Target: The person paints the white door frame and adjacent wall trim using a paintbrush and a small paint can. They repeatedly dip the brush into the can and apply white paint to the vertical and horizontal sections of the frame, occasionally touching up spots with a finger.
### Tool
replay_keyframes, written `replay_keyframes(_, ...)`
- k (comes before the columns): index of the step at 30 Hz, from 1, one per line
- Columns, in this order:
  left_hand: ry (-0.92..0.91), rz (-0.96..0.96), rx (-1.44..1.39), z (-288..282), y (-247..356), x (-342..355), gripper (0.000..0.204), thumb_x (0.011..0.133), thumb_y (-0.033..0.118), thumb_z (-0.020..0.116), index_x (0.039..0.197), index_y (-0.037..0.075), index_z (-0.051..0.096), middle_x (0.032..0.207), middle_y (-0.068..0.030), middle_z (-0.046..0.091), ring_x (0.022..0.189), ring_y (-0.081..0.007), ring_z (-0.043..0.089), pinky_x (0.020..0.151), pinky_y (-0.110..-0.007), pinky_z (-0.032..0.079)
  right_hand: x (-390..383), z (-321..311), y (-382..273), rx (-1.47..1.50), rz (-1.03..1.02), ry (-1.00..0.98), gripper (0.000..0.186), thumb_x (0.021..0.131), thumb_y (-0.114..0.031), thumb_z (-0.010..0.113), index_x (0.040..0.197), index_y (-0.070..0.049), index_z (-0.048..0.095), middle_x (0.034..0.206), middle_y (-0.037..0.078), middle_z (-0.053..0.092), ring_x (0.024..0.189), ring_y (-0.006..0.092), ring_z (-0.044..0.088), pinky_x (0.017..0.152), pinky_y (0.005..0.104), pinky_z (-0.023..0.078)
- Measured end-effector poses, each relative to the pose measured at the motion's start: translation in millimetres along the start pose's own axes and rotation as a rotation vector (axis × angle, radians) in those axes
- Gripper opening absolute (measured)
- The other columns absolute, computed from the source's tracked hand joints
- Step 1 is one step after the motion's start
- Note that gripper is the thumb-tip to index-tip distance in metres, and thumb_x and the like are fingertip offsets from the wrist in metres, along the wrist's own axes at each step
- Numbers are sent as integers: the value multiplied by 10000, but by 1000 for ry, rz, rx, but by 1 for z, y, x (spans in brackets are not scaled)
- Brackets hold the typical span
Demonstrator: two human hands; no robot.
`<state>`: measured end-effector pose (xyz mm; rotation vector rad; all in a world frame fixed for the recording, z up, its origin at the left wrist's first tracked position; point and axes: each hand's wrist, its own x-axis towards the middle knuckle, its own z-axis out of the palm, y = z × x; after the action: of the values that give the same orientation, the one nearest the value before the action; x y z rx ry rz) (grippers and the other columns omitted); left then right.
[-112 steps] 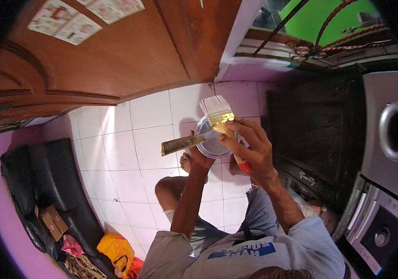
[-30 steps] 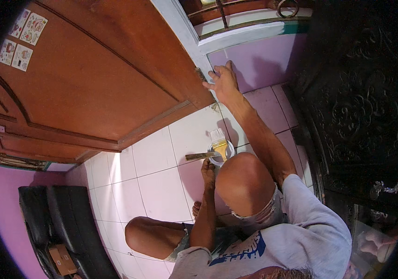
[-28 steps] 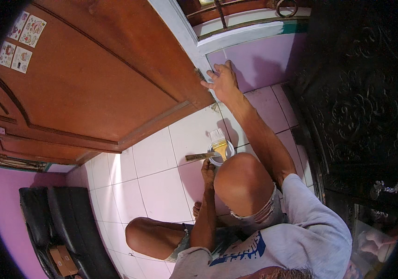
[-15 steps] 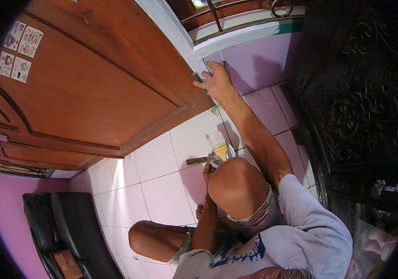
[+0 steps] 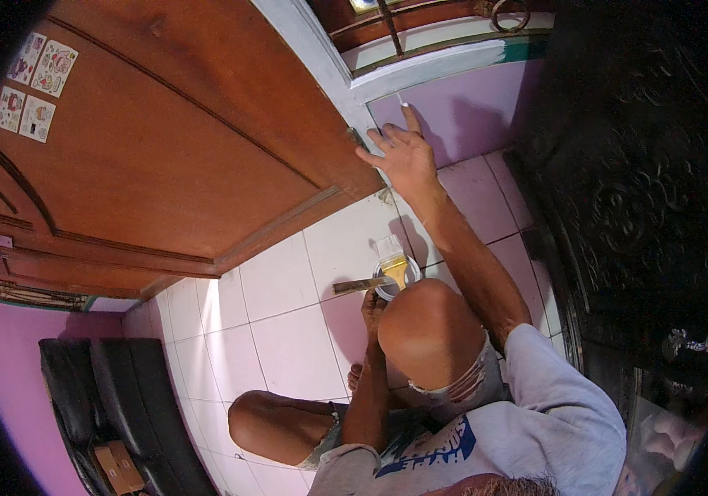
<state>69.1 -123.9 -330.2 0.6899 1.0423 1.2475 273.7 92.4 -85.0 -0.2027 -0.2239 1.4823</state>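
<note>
My right hand (image 5: 410, 161) is raised at the lilac wall by the white door frame (image 5: 356, 93). Its fingers are spread and it holds nothing. White paint is on the index fingertip, close to a thin white streak (image 5: 400, 97) on the wall. Low in front of my raised knee, my left hand (image 5: 373, 306) is closed on the near side of a small round paint can (image 5: 413, 274), partly hidden by the knee. A flat paintbrush (image 5: 393, 263) with whitish bristles lies across the can's top, beside a tool with a dark wooden handle (image 5: 356, 285).
A brown wooden door (image 5: 180, 140) stands on the left, with a barred window (image 5: 420, 33) above the lilac wall. Dark carved furniture (image 5: 635, 190) rises close on the right. A black sofa (image 5: 135, 405) with a brown box (image 5: 118, 467) sits at the lower left. The floor is tiled.
My right hand has drawn slightly to the right and away from the door frame, its index finger now extended and white-tipped. My left hand and the can keep their place.
</note>
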Motion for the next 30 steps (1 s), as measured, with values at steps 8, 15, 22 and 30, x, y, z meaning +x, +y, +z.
replay_keyframes(8, 48, 38, 213, -15, -18, 12, 409, 958, -86, 509, 1346, 3, 598, 1255, -79, 672, 1143, -190, 628, 1020, -338, 487, -2, -23, -58, -264, -327, 71, 672, 954, -81, 496, 1584, -209, 299, 1374, 155, 521, 1344, 347, 492, 1084, 577, 416)
replay_keyframes(15, 11, 76, 170, -19, -23, 15, 361, 960, -41, 548, 1308, 22, 621, 1228, -62, 673, 1106, -178, 625, 971, -336, 500, 36, -32, -154, -877, -704, 231, 735, 953, -122, 499, 1631, -126, 218, 1033, 114, 676, 787, 165, 638, 695, 316, 570)
replay_keyframes(22, 38, -25, 231, -31, -28, 15, 390, 960, -50, 518, 1334, 17, 604, 1248, -68, 670, 1127, -189, 628, 991, -336, 500, 58, -40, -187, -961, -716, 295, 808, 905, -103, 509, 1635, -90, 163, 793, 65, 651, 601, 110, 534, 599, 262, 494)
replay_keyframes(30, 81, -25, 195, -13, -8, 7, 385, 967, -45, 536, 1341, 21, 599, 1265, -68, 663, 1131, -193, 625, 995, -337, 489, 72, -48, -190, -2018, -627, 679, 834, 895, -129, 531, 1632, -64, 146, 690, 161, 652, 566, 284, 612, 575, 423, 514)
